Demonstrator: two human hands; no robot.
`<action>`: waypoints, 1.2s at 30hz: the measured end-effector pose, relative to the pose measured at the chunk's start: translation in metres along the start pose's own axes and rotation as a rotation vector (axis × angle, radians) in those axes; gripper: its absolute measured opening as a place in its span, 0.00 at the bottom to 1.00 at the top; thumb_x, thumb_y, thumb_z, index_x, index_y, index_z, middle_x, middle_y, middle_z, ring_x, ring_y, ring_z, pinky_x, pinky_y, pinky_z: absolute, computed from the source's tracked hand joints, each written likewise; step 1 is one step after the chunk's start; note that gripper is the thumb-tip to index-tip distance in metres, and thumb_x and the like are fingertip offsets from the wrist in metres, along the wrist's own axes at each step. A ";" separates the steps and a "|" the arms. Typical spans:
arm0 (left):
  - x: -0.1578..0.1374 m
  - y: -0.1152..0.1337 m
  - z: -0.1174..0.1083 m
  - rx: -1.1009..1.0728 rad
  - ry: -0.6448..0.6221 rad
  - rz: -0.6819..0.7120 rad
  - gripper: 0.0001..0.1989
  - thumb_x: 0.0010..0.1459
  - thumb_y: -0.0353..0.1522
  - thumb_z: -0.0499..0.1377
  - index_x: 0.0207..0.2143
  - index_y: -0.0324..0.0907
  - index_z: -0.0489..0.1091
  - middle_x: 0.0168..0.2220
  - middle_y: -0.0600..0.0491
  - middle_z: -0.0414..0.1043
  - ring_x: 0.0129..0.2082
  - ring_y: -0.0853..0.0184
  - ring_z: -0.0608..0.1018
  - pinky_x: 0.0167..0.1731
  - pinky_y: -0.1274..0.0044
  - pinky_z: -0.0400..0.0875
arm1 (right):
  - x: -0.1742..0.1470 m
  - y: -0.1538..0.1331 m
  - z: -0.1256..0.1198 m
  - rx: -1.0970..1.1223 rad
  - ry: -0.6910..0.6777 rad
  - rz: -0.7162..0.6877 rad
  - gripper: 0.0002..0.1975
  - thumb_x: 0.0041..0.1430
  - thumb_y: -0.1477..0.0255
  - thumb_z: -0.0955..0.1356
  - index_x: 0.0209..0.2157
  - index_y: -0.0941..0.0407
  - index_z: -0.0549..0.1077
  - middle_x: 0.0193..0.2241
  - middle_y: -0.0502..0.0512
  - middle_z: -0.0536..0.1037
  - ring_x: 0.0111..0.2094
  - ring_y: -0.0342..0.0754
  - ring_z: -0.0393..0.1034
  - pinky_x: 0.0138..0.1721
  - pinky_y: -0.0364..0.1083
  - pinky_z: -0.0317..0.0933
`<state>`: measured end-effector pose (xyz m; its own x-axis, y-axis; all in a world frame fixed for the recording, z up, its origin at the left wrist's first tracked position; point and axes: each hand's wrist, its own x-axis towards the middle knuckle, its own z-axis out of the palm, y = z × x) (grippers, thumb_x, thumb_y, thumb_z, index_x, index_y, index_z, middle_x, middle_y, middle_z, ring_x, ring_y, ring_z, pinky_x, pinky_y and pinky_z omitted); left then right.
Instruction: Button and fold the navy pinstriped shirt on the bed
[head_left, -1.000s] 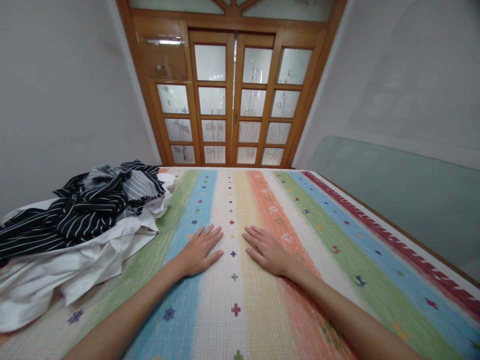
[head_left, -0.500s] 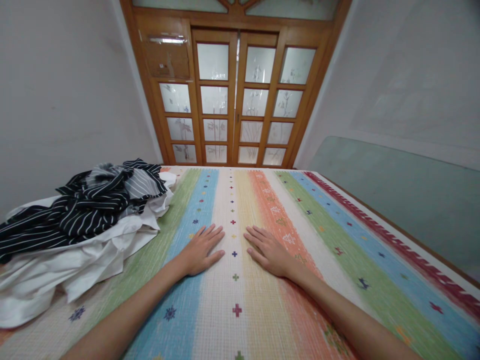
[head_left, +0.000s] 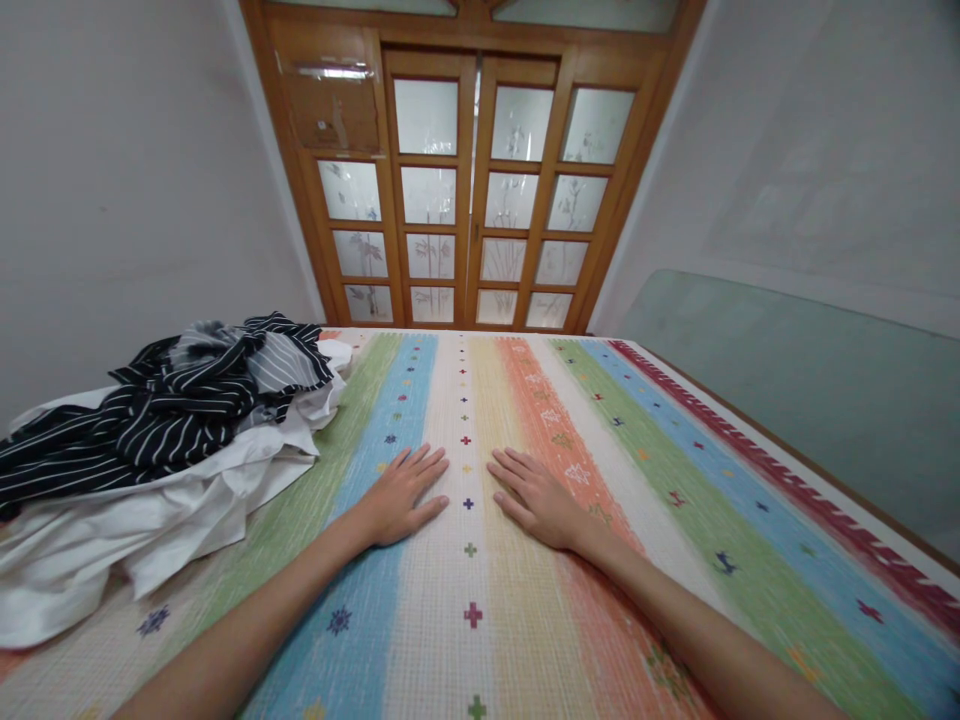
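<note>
My left hand lies flat, palm down, on a mat with coloured stripes, over its blue and cream bands. Its fingers are stretched out and point toward the far end. Opposite it, my right hand rests flat on the yellow and orange bands, fingers also extended. A cream strip with small printed crosses runs between the two hands. Neither hand holds anything. Left of my left hand, and apart from it, lies a heap of clothes: a black-and-white striped garment on top of a white garment.
Beyond the mat's far edge stand wooden doors with frosted panes, a piece of cardboard taped at their upper left. A greenish panel leans along the right wall. Plain walls rise on both sides.
Both hands stay in the same place on the mat. The view has shifted very slightly, and nothing has been picked up or let go.
</note>
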<state>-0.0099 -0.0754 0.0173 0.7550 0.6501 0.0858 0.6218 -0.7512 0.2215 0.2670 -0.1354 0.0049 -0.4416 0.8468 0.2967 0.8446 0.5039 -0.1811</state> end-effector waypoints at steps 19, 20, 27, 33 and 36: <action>0.001 -0.002 0.002 0.000 0.007 0.006 0.32 0.64 0.51 0.42 0.66 0.48 0.51 0.68 0.51 0.48 0.68 0.58 0.49 0.64 0.61 0.41 | 0.000 0.000 -0.001 -0.002 -0.002 0.000 0.25 0.67 0.61 0.58 0.62 0.54 0.61 0.63 0.58 0.60 0.65 0.55 0.51 0.63 0.59 0.48; 0.001 -0.002 0.002 0.002 0.006 0.004 0.32 0.64 0.51 0.42 0.65 0.48 0.51 0.68 0.52 0.48 0.68 0.58 0.50 0.64 0.61 0.42 | 0.000 0.000 0.000 -0.003 -0.004 -0.002 0.25 0.67 0.61 0.58 0.62 0.54 0.61 0.63 0.58 0.60 0.65 0.55 0.51 0.63 0.59 0.48; 0.002 -0.001 0.001 0.002 -0.009 -0.002 0.32 0.64 0.51 0.42 0.66 0.47 0.51 0.68 0.52 0.47 0.68 0.58 0.49 0.64 0.62 0.42 | 0.001 -0.003 -0.003 -0.021 -0.013 0.015 0.25 0.67 0.62 0.57 0.61 0.57 0.63 0.63 0.59 0.61 0.64 0.55 0.51 0.63 0.58 0.48; 0.002 0.001 -0.001 0.002 -0.024 -0.016 0.33 0.64 0.51 0.42 0.66 0.46 0.51 0.68 0.51 0.47 0.68 0.58 0.48 0.65 0.62 0.41 | 0.001 -0.004 -0.004 -0.019 -0.017 0.014 0.25 0.67 0.62 0.57 0.61 0.57 0.63 0.63 0.59 0.60 0.64 0.56 0.52 0.63 0.59 0.49; 0.001 0.001 -0.001 0.009 -0.023 -0.017 0.33 0.64 0.51 0.42 0.66 0.45 0.51 0.68 0.51 0.47 0.68 0.59 0.48 0.65 0.62 0.41 | 0.001 -0.004 -0.004 -0.014 -0.022 0.022 0.25 0.67 0.62 0.58 0.61 0.57 0.63 0.63 0.59 0.60 0.64 0.56 0.52 0.63 0.59 0.49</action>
<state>-0.0085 -0.0751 0.0186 0.7489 0.6600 0.0594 0.6363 -0.7412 0.2139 0.2647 -0.1375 0.0100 -0.4293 0.8611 0.2724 0.8583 0.4829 -0.1738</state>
